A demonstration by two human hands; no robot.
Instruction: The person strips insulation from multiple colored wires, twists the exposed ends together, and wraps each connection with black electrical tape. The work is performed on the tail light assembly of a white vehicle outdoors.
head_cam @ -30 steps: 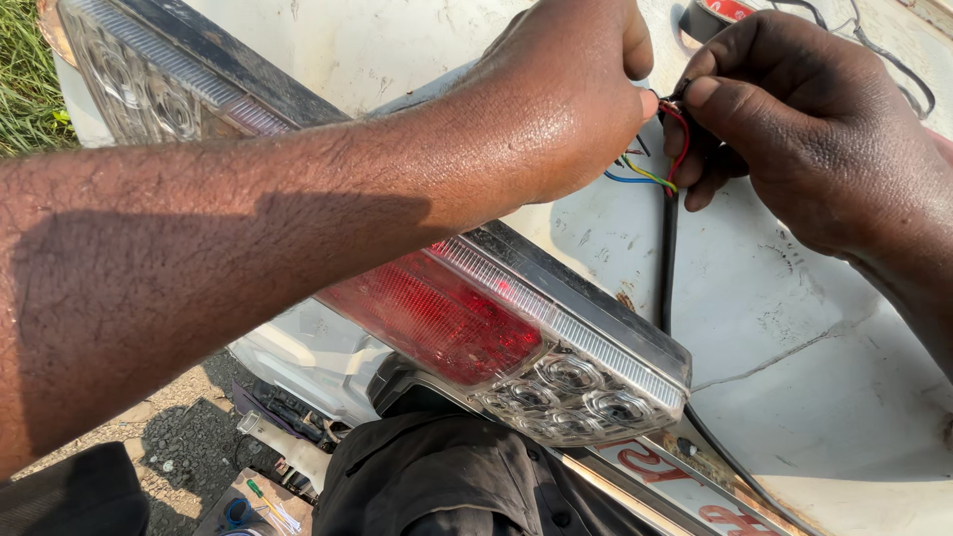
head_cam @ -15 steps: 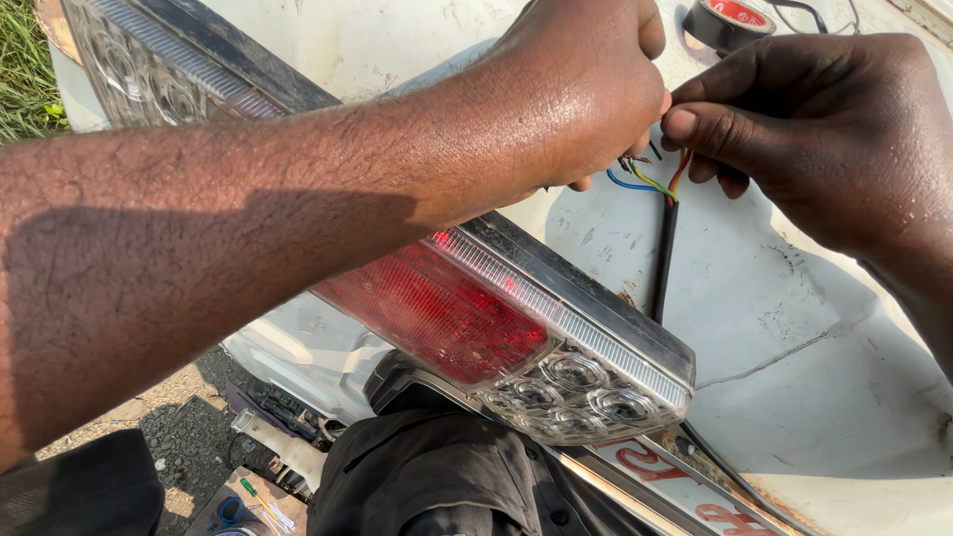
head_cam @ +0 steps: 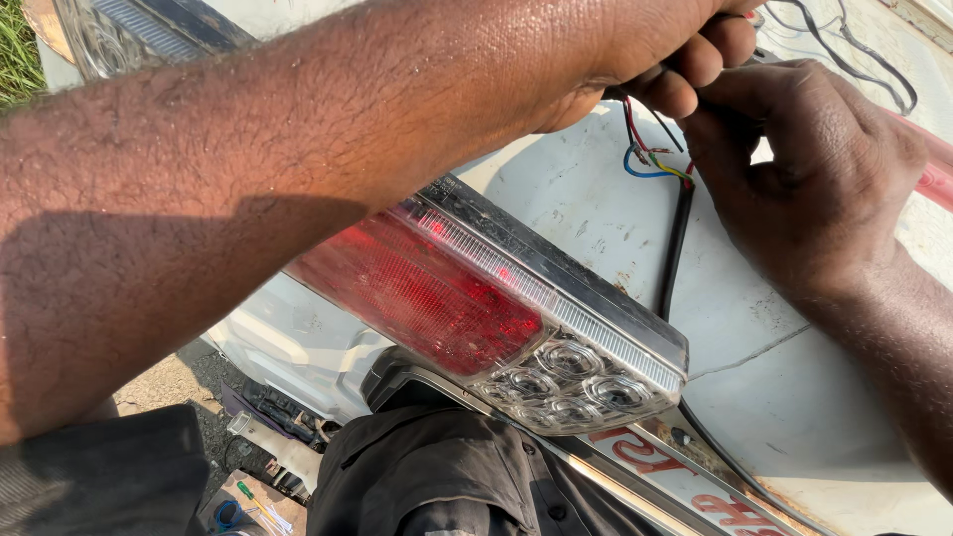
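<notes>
Coloured wires (head_cam: 650,159) below both grips

Harsh low sunlight from the right; deep shadow across the near forearm (head_cam: 199,248); sharp focus throughout

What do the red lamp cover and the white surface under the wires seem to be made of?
The red ribbed tail lamp cover looks like glossy translucent plastic: light glows through its fine ribs. The white flat panel seems to be painted metal: its matte coat is scuffed, with rust-like brown specks. Neither is certain.
</notes>
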